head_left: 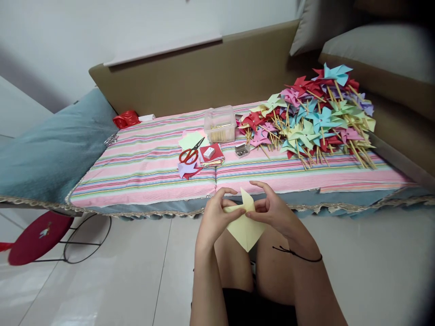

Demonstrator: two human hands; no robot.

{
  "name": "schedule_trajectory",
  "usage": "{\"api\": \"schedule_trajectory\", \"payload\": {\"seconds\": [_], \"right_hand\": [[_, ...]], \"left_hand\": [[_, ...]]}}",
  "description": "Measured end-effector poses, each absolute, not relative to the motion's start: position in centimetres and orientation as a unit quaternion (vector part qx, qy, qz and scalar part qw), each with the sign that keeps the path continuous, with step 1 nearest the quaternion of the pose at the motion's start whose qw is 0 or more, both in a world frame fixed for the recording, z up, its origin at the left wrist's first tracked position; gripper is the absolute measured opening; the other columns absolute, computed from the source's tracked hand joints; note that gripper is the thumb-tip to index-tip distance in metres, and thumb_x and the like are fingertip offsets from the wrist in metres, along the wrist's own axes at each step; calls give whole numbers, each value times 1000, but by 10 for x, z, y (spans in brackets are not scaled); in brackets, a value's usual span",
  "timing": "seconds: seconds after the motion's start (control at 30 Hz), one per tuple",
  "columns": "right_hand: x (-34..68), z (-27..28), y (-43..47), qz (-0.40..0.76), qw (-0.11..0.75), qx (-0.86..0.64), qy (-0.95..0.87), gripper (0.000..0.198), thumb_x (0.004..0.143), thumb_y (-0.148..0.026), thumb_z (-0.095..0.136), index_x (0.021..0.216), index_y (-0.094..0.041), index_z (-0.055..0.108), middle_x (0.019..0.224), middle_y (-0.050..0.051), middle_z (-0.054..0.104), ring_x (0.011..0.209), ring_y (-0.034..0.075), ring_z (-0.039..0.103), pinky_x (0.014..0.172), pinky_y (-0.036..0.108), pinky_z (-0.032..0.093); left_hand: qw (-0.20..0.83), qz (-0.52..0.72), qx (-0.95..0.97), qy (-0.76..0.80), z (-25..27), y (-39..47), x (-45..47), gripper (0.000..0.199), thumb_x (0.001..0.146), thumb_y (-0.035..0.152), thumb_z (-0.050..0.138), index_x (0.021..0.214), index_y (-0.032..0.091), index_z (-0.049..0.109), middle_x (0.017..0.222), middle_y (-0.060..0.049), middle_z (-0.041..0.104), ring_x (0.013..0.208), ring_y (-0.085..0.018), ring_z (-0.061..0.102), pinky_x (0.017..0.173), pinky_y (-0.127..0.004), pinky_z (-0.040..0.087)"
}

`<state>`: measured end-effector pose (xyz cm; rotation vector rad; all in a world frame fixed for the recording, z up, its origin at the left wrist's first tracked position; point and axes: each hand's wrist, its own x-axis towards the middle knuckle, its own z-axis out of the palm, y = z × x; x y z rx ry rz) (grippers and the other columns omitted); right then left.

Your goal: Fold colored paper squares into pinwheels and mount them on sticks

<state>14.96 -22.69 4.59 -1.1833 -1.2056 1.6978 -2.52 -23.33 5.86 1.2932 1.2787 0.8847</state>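
Observation:
A pale yellow sheet of paper (pixel 247 233) is held up over my lap, one corner pointing down and other parts folded toward its middle. My left hand (pixel 220 213) pinches it from the left, thumb near the centre. From the other side my right hand (pixel 268 206) grips the paper too, its thumb close to the left thumb. Between the hands a curled tip of the sheet stands up. Beyond them on the striped cover lie red-handled scissors (pixel 190 153), a stack of coloured paper squares (pixel 217 159) and a small white box (pixel 209 152).
Many paper pinwheels on sticks (pixel 312 122) are heaped at the right of the striped cover (pixel 136 167). A clear plastic box (pixel 220 124) holds sticks. A small open box (pixel 242 150), a red plastic bag (pixel 126 119) and a red stool (pixel 41 237) are also around.

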Motion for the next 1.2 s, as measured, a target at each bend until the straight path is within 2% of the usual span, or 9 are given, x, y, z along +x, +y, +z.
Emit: {"api": "schedule_trajectory", "payload": {"seconds": [0.13,0.2,0.3,0.37,0.47,0.53,0.73,1.2], "right_hand": [[149,43,-227,676,378,-442,-453,82,65,-23,75,133,-25,30,67,-3,70,61,17,65,56,24,45],[149,43,-226,680,398,-440,-431,83,64,-26,77,132,-25,32,70,-1,73,63,19,67,58,26,47],[147,43,-225,660,466,-457,-372,89,57,-32,82,131,-23,33,75,3,75,66,22,70,62,31,52],[146,45,-224,635,514,-466,-339,94,52,-34,84,131,-22,34,74,4,76,66,24,70,63,34,54],[142,46,-223,607,552,-471,-325,97,51,-35,86,131,-21,33,72,4,75,66,24,70,64,35,55],[140,48,-223,598,560,-469,-331,96,52,-35,86,131,-22,32,73,3,75,67,24,71,65,35,55],[130,52,-228,582,566,-460,-360,93,55,-38,84,130,-23,32,75,4,75,68,24,71,63,34,56],[131,55,-229,583,561,-461,-364,96,56,-33,84,134,-23,30,74,3,75,68,23,72,63,32,57]], "left_hand": [[534,379,534,535,60,-234,-25,40,70,28,73,103,23,53,71,0,68,68,-16,64,63,-26,46],[529,413,518,531,61,-233,-26,45,68,30,76,105,22,52,79,-2,69,73,-16,63,65,-26,47],[512,496,466,524,62,-231,-26,57,65,30,79,111,22,48,98,-6,68,82,-16,63,70,-26,48],[520,533,424,515,63,-230,-23,63,62,28,81,114,22,46,101,-6,67,82,-15,63,72,-27,50],[574,537,383,486,66,-231,-13,68,60,24,82,116,22,42,93,-4,68,79,-16,65,74,-29,51],[592,533,372,476,70,-233,-5,68,60,23,81,115,23,41,86,-2,69,74,-15,65,69,-27,51],[558,573,335,497,75,-235,6,62,61,23,80,112,21,45,68,4,66,56,-11,60,57,-22,48],[562,588,304,496,74,-235,8,66,58,21,81,113,21,45,68,2,68,55,-11,61,58,-23,50]]}}
